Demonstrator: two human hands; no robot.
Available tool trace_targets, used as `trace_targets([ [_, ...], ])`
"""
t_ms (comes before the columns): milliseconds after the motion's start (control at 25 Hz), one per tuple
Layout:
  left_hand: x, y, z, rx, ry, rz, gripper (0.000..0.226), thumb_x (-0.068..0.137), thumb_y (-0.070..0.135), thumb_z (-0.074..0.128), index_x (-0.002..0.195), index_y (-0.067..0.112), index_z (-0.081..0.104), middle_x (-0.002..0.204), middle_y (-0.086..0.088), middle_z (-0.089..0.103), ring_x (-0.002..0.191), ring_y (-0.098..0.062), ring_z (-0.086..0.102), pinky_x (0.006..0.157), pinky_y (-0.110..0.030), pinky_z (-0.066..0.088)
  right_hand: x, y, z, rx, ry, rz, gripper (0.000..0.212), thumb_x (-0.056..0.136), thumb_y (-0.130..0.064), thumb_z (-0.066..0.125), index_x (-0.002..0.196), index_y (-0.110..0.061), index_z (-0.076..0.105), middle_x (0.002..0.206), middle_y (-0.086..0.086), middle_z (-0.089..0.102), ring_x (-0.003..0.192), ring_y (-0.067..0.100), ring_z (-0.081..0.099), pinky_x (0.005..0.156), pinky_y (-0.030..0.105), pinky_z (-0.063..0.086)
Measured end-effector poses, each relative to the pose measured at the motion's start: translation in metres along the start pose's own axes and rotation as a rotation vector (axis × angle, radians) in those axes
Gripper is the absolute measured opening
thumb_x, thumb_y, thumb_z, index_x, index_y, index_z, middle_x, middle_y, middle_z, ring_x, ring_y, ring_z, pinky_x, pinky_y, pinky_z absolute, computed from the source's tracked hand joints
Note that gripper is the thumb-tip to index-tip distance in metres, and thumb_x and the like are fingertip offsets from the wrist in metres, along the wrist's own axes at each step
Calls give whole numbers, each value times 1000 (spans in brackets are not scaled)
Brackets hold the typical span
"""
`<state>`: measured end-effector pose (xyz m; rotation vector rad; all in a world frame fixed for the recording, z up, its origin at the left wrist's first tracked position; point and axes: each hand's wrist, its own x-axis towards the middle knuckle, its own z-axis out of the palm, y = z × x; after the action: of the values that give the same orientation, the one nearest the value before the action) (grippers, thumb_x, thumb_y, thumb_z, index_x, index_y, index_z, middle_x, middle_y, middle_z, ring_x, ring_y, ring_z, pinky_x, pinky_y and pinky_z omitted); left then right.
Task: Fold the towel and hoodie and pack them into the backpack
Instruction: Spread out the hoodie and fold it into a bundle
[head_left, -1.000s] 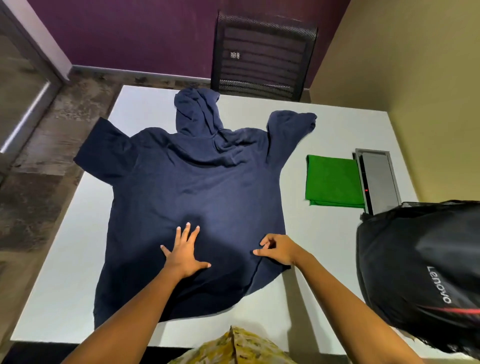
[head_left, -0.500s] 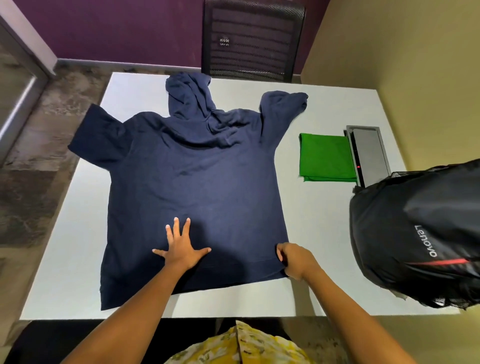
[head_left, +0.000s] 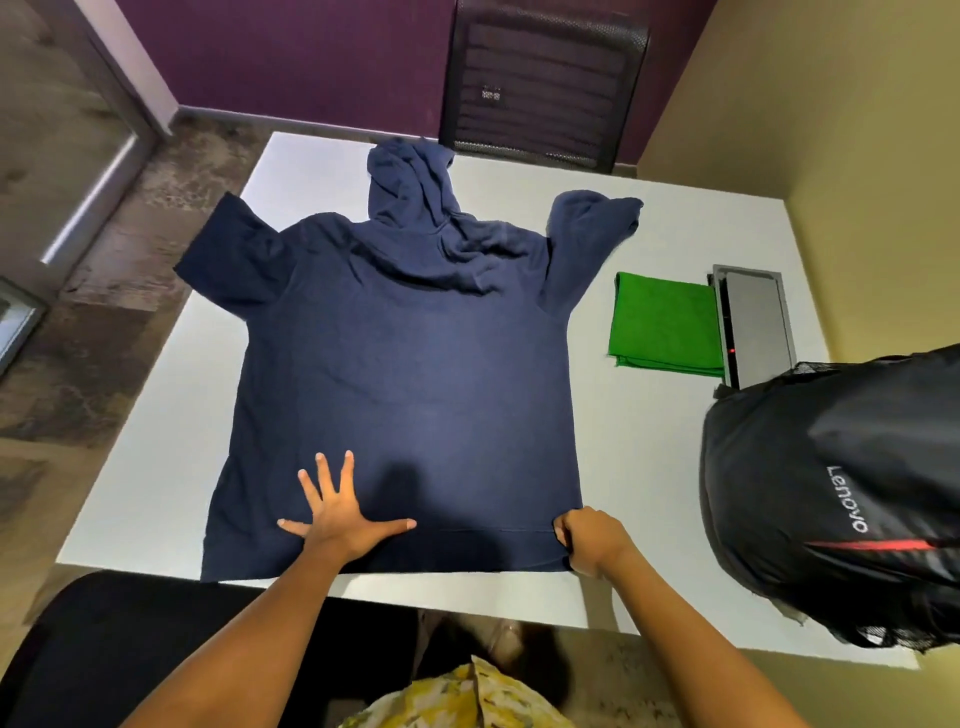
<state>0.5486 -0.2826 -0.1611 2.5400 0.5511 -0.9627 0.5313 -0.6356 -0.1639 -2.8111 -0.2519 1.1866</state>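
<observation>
I see the navy hoodie (head_left: 405, 374) spread flat on the white surface (head_left: 665, 467), hood toward the far edge by the black chair (head_left: 545, 83), hem along the near edge. My left hand (head_left: 340, 519) lies on the lower hem area, its grip released, fingers splayed and pressing the fabric. My right hand (head_left: 589, 540) has its grip clenched on the hem's right corner, so the garment stretches away up and left from it. The folded green towel (head_left: 665, 325) lies right of the hoodie's sleeve, beside a grey floor box lid (head_left: 756, 322). The black Lenovo backpack (head_left: 841, 493) stands at the right edge.
</observation>
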Motion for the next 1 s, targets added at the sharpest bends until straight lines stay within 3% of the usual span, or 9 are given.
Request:
trace_targets([
  [120, -13, -4, 11, 5, 33, -34, 150, 41, 97, 62, 152, 43, -23, 160, 4, -36, 148, -29, -31, 106, -79, 0, -4, 2, 7, -6, -39, -22, 22, 81, -13, 65, 78, -23, 45, 90, -3, 54, 78, 20, 51, 63, 21, 38],
  [320, -39, -7, 32, -180, 117, -266, 151, 44, 96, 62, 156, 34, -19, 161, -14, -31, 149, -32, -27, 110, -77, -4, -13, -4, 7, 4, -107, -34, 28, 80, -21, 67, 71, -25, 41, 90, 0, 55, 79, 23, 52, 68, 26, 41],
  [400, -47, -12, 40, -180, 128, -266, 147, 48, 96, 59, 156, 33, -19, 161, -15, -29, 150, -29, -26, 110, -75, -6, -15, -8, 6, 39, -145, -50, 24, 78, -38, 71, 83, -24, 52, 93, 0, 59, 81, 22, 56, 70, 26, 46],
  [520, -53, -24, 43, -118, 141, -248, 140, 54, 95, 57, 156, 33, -17, 163, -11, -28, 150, -27, -25, 111, -72, -8, -10, -12, 4, 146, -183, -40, 74, 65, -75, 63, 120, -25, 62, 114, -4, 69, 97, 21, 65, 86, 33, 56],
  [560, -53, -29, 41, -94, 133, -237, 139, 56, 94, 57, 156, 33, -17, 163, -11, -27, 150, -28, -25, 112, -70, -10, -7, -13, 2, 137, -190, -31, 80, 68, -80, 58, 126, -24, 60, 121, -2, 67, 103, 23, 65, 91, 37, 55],
  [680, -50, -38, 39, -53, 123, -205, 136, 59, 93, 56, 157, 31, -14, 164, -12, -23, 150, -34, -25, 114, -64, -14, -2, -23, -14, -16, -131, 1, 62, 89, -70, 46, 118, -18, 62, 120, 3, 68, 106, 27, 64, 92, 39, 52],
  [840, -47, -48, 41, -127, 336, -54, 114, 77, 81, 53, 160, 26, -3, 167, -12, -13, 153, -25, -18, 118, -57, -15, 12, -49, -41, 135, 249, -81, 27, 97, -46, 48, 90, -21, 56, 95, 1, 69, 77, 21, 58, 72, 31, 50],
  [1000, -29, -58, 22, -113, 401, 34, 97, 89, 65, 54, 160, 25, 2, 168, -9, -6, 154, -23, -11, 121, -54, -12, 48, -82, -65, 224, 284, -205, 17, 93, -36, 56, 97, -20, 52, 101, 1, 62, 86, 25, 56, 73, 36, 48],
])
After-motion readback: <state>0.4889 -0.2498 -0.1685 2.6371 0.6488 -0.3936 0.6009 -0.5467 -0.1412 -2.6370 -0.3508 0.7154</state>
